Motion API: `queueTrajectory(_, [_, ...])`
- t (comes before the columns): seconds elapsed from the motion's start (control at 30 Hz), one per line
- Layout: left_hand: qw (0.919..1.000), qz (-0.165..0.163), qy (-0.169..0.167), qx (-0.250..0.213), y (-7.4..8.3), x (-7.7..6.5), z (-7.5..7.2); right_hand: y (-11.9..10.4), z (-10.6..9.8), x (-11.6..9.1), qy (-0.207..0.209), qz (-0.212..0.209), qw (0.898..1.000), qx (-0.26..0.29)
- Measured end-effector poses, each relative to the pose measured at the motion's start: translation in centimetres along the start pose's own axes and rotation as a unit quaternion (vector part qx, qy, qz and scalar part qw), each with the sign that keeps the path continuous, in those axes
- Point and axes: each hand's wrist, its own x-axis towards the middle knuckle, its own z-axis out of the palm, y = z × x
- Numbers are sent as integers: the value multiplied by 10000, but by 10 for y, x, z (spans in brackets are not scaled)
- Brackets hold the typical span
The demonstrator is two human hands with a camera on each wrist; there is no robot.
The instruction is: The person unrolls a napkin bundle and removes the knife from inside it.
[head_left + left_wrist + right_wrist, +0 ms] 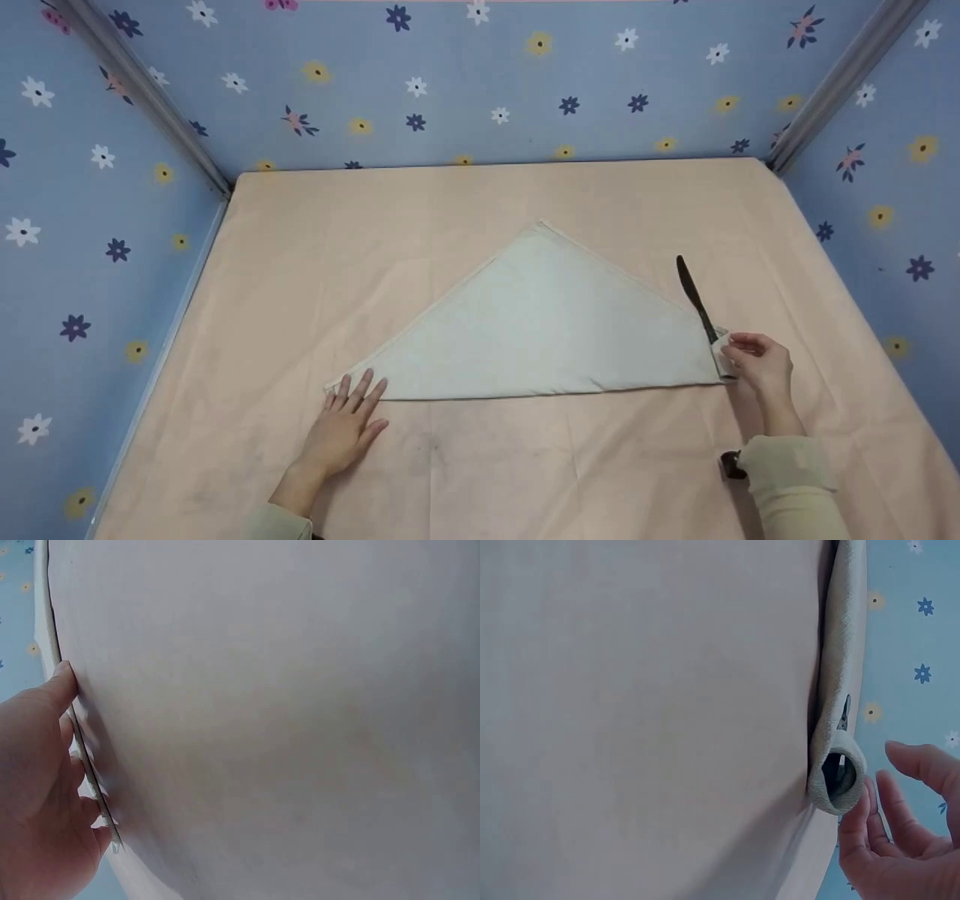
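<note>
A pale green cloth napkin (pixel 540 322), folded into a triangle, lies with its point towards the far side. At its right end a dark table knife (pixel 692 289) sticks out from the cloth, its lower part wrapped in the rolled corner (pixel 840 799). My right hand (pixel 761 367) is beside that roll, fingertips against it. In the right wrist view the thumb stands apart from the cloth and the fingers are loosely bent. My left hand (pixel 341 431) rests with spread, straight fingers on the napkin's left corner.
A peach-coloured cloth (pixel 495 465) covers the table. Blue flowered panels (pixel 480 82) stand round the far side and both sides, with grey posts (pixel 840 90) at the corners.
</note>
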Motion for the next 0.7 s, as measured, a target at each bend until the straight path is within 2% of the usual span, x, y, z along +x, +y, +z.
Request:
queueTrajectory(0.17, [10000,44,14,3,-1,-1,1,-46,-11,-33,-158,33,9998,124])
queueTrajectory(0.5, [10000,27,-13,36,0,0,0,-49,-9,-32,-381,73,9989,-266])
queueTrajectory(0.7, [10000,31,0,-67,0,0,-1,-49,-8,-30,-501,136,9981,-324])
